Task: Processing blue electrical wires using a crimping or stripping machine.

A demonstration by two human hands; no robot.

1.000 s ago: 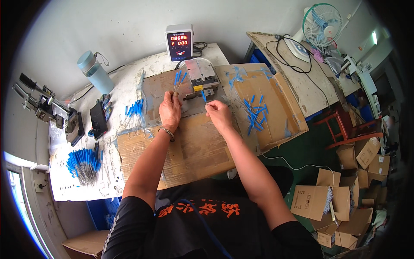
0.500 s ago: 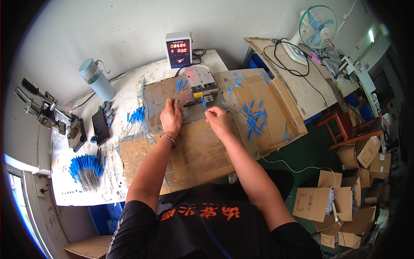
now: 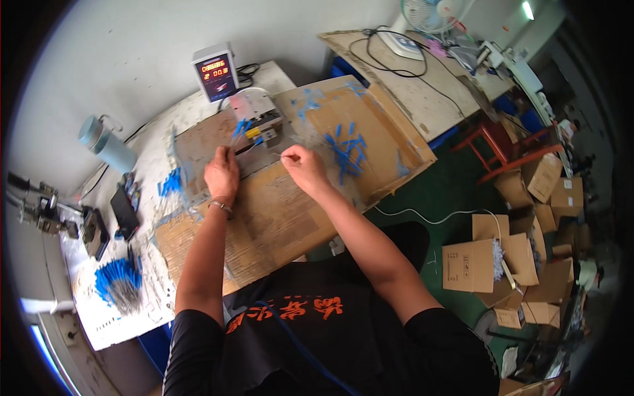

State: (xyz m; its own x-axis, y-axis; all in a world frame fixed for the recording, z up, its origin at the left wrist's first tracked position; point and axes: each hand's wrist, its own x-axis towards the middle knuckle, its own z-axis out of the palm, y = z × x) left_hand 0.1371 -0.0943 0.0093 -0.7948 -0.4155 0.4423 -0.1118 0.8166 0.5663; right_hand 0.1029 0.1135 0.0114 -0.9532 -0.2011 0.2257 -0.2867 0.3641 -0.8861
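My left hand (image 3: 222, 177) is closed on several thin wires with blue ends (image 3: 242, 127), which stick up past the fingers beside a small metal machine (image 3: 254, 105). A separate blue piece (image 3: 258, 141) sits at the front of the machine, by its yellow-marked part. To the right, the fingertips of my right hand (image 3: 305, 170) are pinched together on a thin wire, its far end pointing towards the machine. Motion blur hides whether this wire joins the blue piece. Loose blue-ended wires (image 3: 348, 150) lie on the cardboard (image 3: 389, 132) at the right.
Behind the machine stands a box with a red display (image 3: 214, 71). More blue-ended wires (image 3: 170, 181) and a thick bundle of them (image 3: 117, 282) lie at the left, near a phone (image 3: 123, 210), a bottle (image 3: 105, 146) and a hand press (image 3: 86, 228). Cardboard boxes (image 3: 469, 264) stand on the floor.
The whole view has swung, shifting the bench leftward in the picture. My right hand has drawn away from the machine's front, and the display's figures have changed. My left hand keeps its wires.
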